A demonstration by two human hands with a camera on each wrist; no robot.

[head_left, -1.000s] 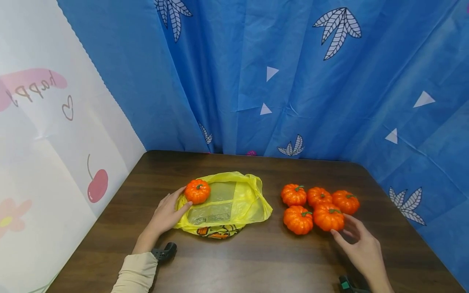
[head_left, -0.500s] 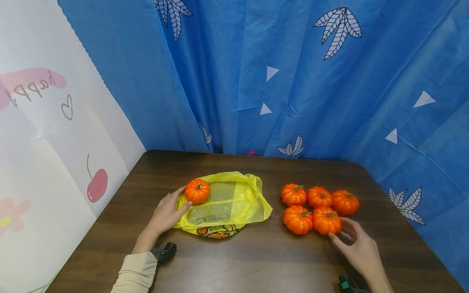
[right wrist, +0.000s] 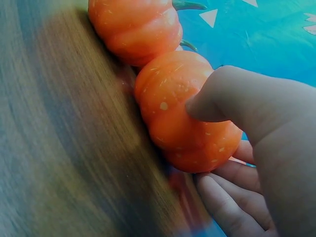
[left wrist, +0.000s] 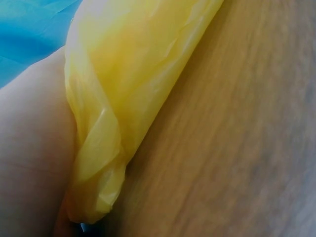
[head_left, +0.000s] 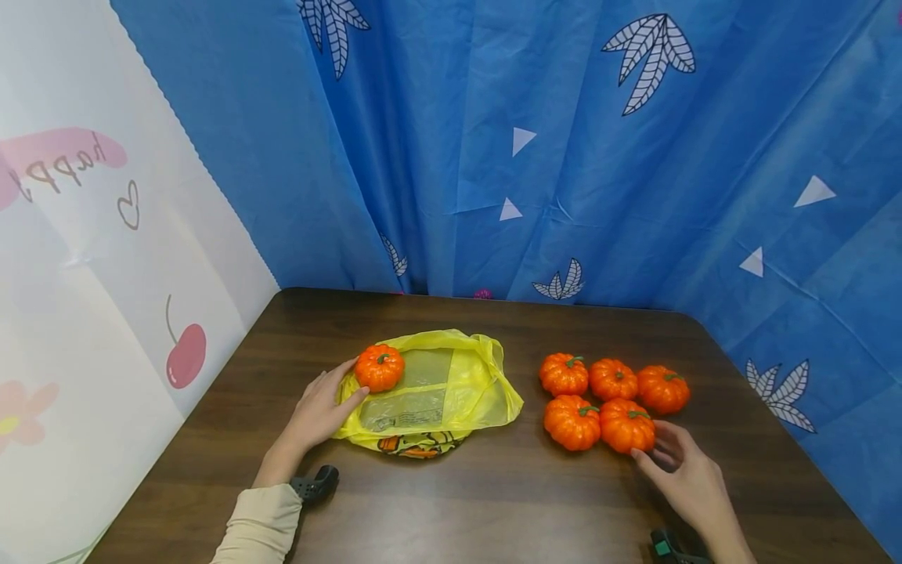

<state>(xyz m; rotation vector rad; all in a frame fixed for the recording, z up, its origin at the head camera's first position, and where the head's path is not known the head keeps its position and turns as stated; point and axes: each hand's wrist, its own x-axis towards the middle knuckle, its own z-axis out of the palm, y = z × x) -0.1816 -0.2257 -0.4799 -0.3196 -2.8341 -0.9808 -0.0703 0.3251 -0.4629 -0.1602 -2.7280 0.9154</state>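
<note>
My left hand point(head_left: 319, 409) holds a small orange pumpkin point(head_left: 379, 368), thumb and fingers at its left side. That pumpkin sits on the left end of a flattened yellow plastic bag point(head_left: 482, 392) with a dark, orange-patterned lower edge. The left wrist view shows mostly the bag point(left wrist: 133, 74) beside the hand. At the right, my right hand point(head_left: 694, 479) grips the front-right pumpkin point(head_left: 625, 427) of a tight cluster. In the right wrist view, the thumb presses this pumpkin point(right wrist: 173, 108) from one side, with the fingers curled round the other.
Several more orange pumpkins point(head_left: 572, 423) with green stems stand close together in two rows. The dark wooden table point(head_left: 479, 501) ends at a blue curtain point(head_left: 451, 157) behind and a white printed sheet point(head_left: 106, 313) on the left.
The pumpkin in my right hand has come down slightly and to the left, onto the table beside its neighbour. My left hand and its pumpkin have stayed put.
</note>
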